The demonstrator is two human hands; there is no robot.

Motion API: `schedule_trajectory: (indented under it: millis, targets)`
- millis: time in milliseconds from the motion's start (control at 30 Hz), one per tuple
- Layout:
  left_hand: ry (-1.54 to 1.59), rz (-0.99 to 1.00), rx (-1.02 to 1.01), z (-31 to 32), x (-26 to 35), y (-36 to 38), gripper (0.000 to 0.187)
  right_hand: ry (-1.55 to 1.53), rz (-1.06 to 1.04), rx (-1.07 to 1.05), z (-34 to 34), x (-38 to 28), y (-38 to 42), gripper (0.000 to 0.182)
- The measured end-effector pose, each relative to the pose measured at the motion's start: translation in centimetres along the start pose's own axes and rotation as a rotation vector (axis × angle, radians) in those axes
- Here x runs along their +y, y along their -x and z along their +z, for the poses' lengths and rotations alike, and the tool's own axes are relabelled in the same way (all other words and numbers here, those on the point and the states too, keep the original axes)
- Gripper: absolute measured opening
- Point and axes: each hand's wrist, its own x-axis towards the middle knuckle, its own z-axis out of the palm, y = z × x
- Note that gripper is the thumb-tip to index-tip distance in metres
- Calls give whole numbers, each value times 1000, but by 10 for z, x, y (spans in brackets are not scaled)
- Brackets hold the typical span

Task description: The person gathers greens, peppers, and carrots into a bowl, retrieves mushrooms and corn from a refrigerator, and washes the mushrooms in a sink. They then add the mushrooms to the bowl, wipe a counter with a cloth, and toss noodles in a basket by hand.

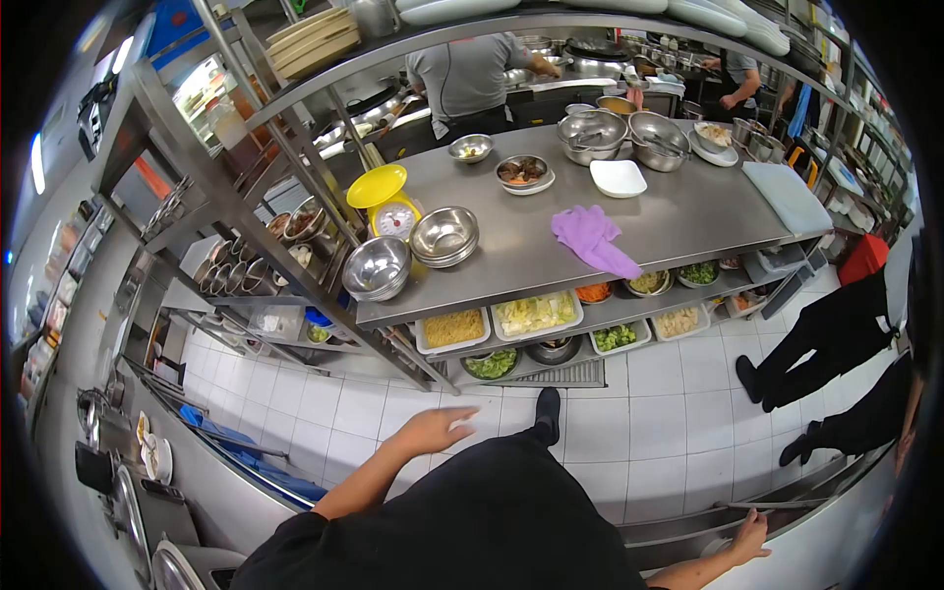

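Note:
My left hand hangs in the air over the tiled floor, fingers stretched and apart, holding nothing. In front of it stands the steel worktable, with stacked steel bowls at its near left corner. At the lower right, my right hand is beside the edge of a steel counter, its fingers loosely bent and apart with nothing visible in them. A purple cloth lies crumpled on the worktable. Close to the bowls is a yellow kitchen scale.
Below the tabletop, a shelf carries tubs of lettuce, yellow shreds and broccoli. A white dish and a cutting board rest on top. People stand across the worktable and at right.

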Motion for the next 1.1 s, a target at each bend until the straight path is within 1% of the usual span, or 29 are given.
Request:
schedule_trajectory:
  millis: [67, 133, 233, 333, 433, 533, 633, 733, 767, 833, 933, 1033, 1100]
  targets:
    - [268, 90, -53, -24, 48, -17, 54, 9, -8, 22, 9, 5, -5, 43]
    - [454, 167, -265, -34, 82, -30, 58, 16, 3, -21, 5, 4, -4, 42]
    - [563, 290, -653, -27, 110, -40, 59, 34, 2, -26, 7, 7, -8, 41]
    - [639, 173, -821, -14, 92, -50, 56, 32, 0, -27, 7, 6, -6, 41]
    - [558, 172, -784, 6, 66, -61, 61, 28, -10, -22, 8, 9, -7, 42]
    - [607, 126, -647, 27, 51, -61, 66, 32, -13, -28, 5, 6, -4, 44]
    - [542, 35, -671, 43, 37, -71, 71, 40, -7, -29, 4, 3, -4, 45]
    - [419, -104, -820, 39, 37, -78, 76, 40, -6, -27, 5, 1, -6, 46]
    - [476, -112, -854, 35, 38, -79, 70, 40, -2, -28, 5, 2, -6, 46]
    - [588, -126, -939, 17, 63, -71, 59, 23, -19, -12, 10, 9, -9, 46]
    - [674, 287, -851, 0, 89, -63, 58, 5, -33, 3, 13, 9, -7, 47]
    - [664, 472, -961, -11, 119, -65, 57, 13, -18, -13, 6, 6, -4, 48]
    - [621, 579, -991, -29, 147, -60, 59, 32, -4, -27, 4, 3, -4, 47]
